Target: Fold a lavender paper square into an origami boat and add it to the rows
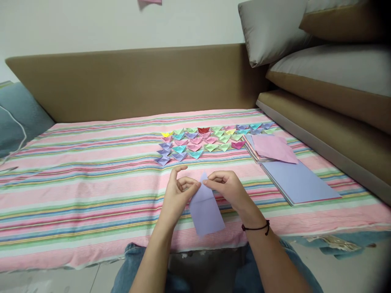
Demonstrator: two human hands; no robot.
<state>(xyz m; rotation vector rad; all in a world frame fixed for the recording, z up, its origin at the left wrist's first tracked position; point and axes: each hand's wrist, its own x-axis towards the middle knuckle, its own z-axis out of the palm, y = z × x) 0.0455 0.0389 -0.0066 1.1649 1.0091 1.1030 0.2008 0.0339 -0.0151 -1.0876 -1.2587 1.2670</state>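
Together, both hands' fingers (192, 185) pinch shut on the lilac paper (206, 211).

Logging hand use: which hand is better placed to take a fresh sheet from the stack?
Probably the right hand: the stack lies on its side, nothing between. The left hand would have to cross the purple sheet both hands pinch.
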